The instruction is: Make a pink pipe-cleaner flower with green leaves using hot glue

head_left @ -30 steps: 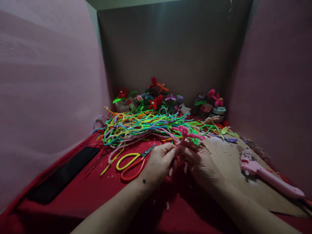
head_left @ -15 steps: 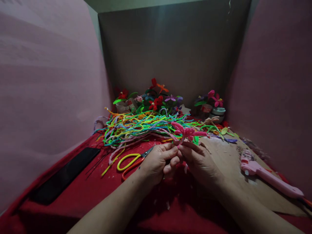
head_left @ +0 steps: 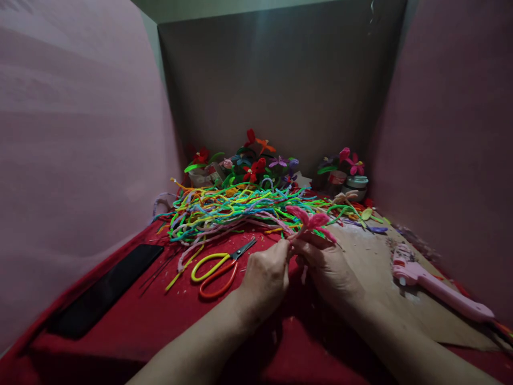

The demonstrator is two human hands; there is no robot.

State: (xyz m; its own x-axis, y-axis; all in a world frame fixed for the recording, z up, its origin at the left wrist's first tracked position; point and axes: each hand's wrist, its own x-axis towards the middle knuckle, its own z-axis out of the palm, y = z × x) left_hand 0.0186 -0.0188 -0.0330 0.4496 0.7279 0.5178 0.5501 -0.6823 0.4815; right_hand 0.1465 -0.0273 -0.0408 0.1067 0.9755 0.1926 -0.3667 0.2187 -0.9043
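A pink pipe-cleaner flower (head_left: pixel 310 220) with fuzzy petals rises above my two hands at the middle of the table. My right hand (head_left: pixel 326 267) pinches it just below the petals. Close beside it, my left hand (head_left: pixel 266 272) is closed with the fingertips on the flower's stem; most of the stem is hidden by the fingers. Scissors (head_left: pixel 218 270) with one yellow and one orange-red handle lie to the left of my left hand, apart from it. Behind the flower spreads a tangled heap of coloured pipe cleaners (head_left: pixel 228 208).
A black phone (head_left: pixel 108 286) lies on the red cloth (head_left: pixel 120 337) at left. On the brown board (head_left: pixel 372 278) at right rests a pink glue gun (head_left: pixel 436 289). Finished flowers (head_left: pixel 254 168) and a lidded jar (head_left: pixel 356 187) stand at the back. Pink panels flank both sides.
My left hand has turned over, its back now facing up, and shifted slightly right off the scissors. The flower has tilted, its petals pointing more to the right and toward me.
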